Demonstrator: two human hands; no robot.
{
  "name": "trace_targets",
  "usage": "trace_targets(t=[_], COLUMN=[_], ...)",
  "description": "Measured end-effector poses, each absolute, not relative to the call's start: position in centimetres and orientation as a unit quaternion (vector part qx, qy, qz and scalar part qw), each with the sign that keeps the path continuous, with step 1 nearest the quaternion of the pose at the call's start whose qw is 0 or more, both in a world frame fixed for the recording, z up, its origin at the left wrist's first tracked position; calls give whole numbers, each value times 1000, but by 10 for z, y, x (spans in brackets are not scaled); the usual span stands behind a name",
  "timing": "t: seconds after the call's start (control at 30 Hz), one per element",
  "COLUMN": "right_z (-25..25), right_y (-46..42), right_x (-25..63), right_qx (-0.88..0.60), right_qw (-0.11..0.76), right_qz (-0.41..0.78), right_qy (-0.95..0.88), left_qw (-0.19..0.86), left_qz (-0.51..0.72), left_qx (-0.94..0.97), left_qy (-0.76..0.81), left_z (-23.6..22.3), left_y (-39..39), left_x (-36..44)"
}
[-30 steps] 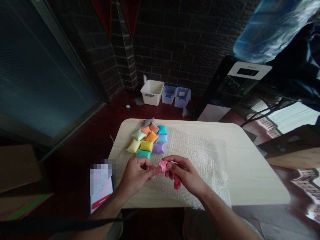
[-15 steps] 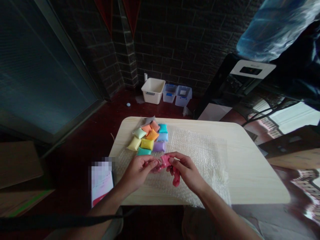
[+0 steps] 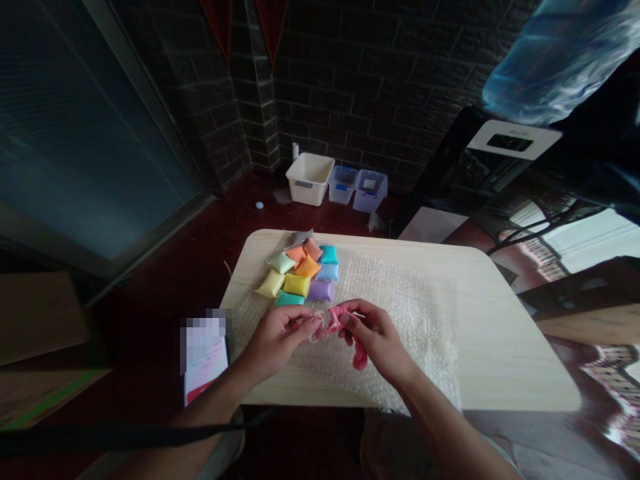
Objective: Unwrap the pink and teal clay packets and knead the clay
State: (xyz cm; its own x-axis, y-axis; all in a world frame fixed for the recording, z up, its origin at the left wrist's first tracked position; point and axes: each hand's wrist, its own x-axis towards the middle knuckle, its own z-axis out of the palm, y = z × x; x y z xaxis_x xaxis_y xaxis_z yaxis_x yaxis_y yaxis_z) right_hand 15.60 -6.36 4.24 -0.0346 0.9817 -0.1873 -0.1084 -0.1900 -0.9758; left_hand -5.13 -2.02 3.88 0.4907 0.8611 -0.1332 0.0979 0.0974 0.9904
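Observation:
My right hand [image 3: 380, 340] pinches a lump of soft pink clay [image 3: 360, 358], part of which hangs below the fingers. Facing it, my left hand [image 3: 280, 335] has its fingertips closed on a crumpled clear plastic wrapper [image 3: 318, 325]. Wrapper and clay meet between the two hands; whether they still stick together I cannot tell. Just beyond my left hand lie several small pillow-shaped packets, among them a yellow packet [image 3: 297, 285], a purple packet [image 3: 321, 291] and a teal packet [image 3: 290, 299]. Beneath the hands is a sheet of bubble wrap [image 3: 400, 293].
The pale wooden table [image 3: 515, 333] has rounded corners. A lit screen [image 3: 206, 360], partly pixelated, is by its left edge. A white basket [image 3: 309, 190] and two clear bins stand on the floor by the brick wall. At right is a water dispenser [image 3: 515, 139].
My right hand has shifted slightly right with the pink clay, and the gap between my hands is a little wider. The clear wrapper shows more at my left fingertips. The view has shifted slightly.

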Motion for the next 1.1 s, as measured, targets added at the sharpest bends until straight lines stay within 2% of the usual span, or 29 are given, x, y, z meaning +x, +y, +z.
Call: trace_targets(t=[0.17, 0.37, 0.47, 0.6, 0.7, 0.77, 1.1], right_z=[40, 41, 40, 37, 38, 40, 37], right_y=[-64, -64, -65, -66, -66, -67, -66], right_x=[158, 158, 157, 155, 153, 151, 149], right_qx=[-551, -553, -548, -542, -538, -533, -495], right_qw=[475, 468, 480, 487, 477, 464, 451], right_qz=[542, 543, 541, 547, 551, 557, 570], right_qy=[-421, -424, -421, -413, -423, -437, -476], left_qw=[672, 561, 545, 622, 689, 698, 583], left_qz=[359, 391, 403, 404, 362, 339, 372], left_qx=[507, 573, 567, 506, 487, 497, 530], left_qy=[403, 452, 467, 439, 396, 388, 492], left_z=[34, 35, 37, 36, 33, 31, 29], left_y=[-18, -17, -17, -18, -21, -23, -20], left_x=[-50, -55, -54, -49, -44, -41, -44])
